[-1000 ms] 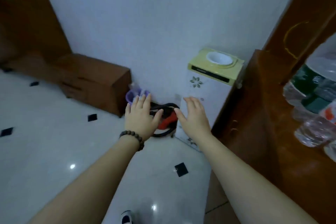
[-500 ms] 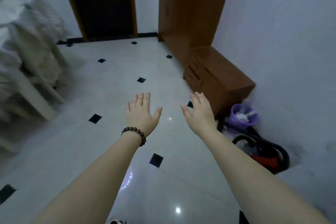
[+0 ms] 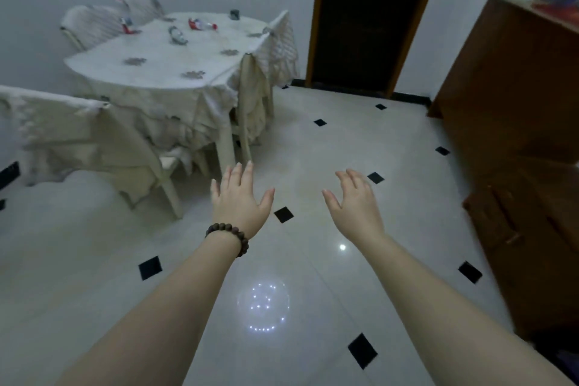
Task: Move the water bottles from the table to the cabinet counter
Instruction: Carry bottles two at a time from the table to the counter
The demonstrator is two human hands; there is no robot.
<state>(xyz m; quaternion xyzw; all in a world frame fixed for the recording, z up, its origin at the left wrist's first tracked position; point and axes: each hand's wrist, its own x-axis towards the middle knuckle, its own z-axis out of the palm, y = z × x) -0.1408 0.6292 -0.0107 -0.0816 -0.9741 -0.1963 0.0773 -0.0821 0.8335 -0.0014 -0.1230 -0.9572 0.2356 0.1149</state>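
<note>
Both your hands are empty: left hand (image 3: 239, 200) and right hand (image 3: 355, 202), fingers spread over the floor. Bottles remain on the desk (image 3: 163, 63), well ahead: one lying down (image 3: 202, 24), one upright (image 3: 127, 25). Contents too blurred to tell. Expect light, thin, slippery plastic that dents; take each around mid-body.

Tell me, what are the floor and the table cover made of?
The floor looks like glossy ceramic or stone tile: it mirrors the lights and has small black squares set in. The table cover seems to be soft cream cloth, since it hangs in wrinkled folds.
</note>
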